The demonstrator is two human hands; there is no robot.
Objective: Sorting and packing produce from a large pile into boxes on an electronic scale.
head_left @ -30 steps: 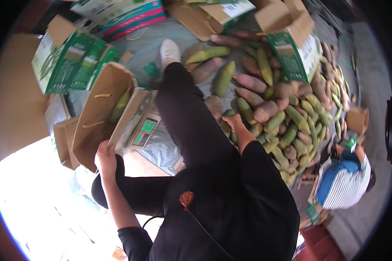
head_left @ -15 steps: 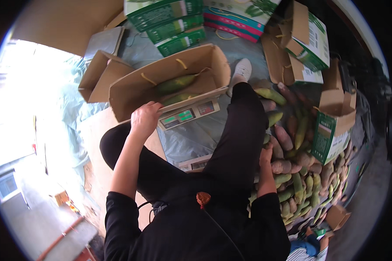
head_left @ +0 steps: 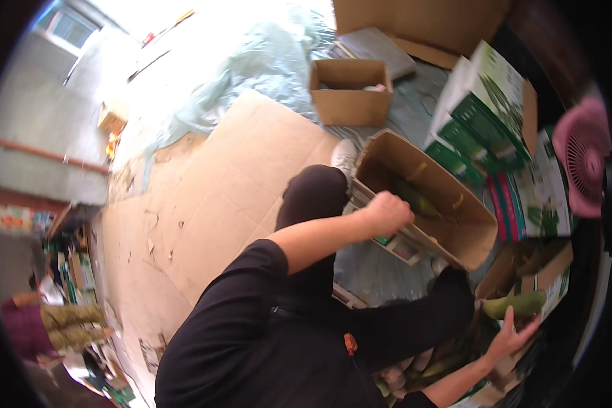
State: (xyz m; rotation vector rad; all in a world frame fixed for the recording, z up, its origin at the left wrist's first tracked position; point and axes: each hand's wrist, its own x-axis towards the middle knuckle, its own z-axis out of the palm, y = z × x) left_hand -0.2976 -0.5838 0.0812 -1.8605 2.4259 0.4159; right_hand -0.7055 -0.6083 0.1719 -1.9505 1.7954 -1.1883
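Note:
My left hand (head_left: 389, 214) is closed over the near rim of a long open cardboard box (head_left: 470, 251). Inside that box lies at least one green radish (head_left: 415, 196). Beneath the box is a scale (head_left: 404, 250), mostly covered, with part of its lit green display showing. Low on the right, my right hand (head_left: 506, 340) has its fingers round another long green radish (head_left: 517, 304), held over an open carton. More radishes (head_left: 449, 367) lie in a pile beside my right forearm, in shadow and partly hidden by it.
Green-and-white cartons (head_left: 486, 115) are stacked beyond the box, near a pink fan (head_left: 581, 160). A small open box (head_left: 350, 95) stands on plastic sheeting (head_left: 265, 75). Flat cardboard (head_left: 251, 149) covers the floor. Far left stands another person (head_left: 30, 330).
The view has swung left. My right hand has come up from the pile with a green radish and moved forward. My left hand stays at the box rim.

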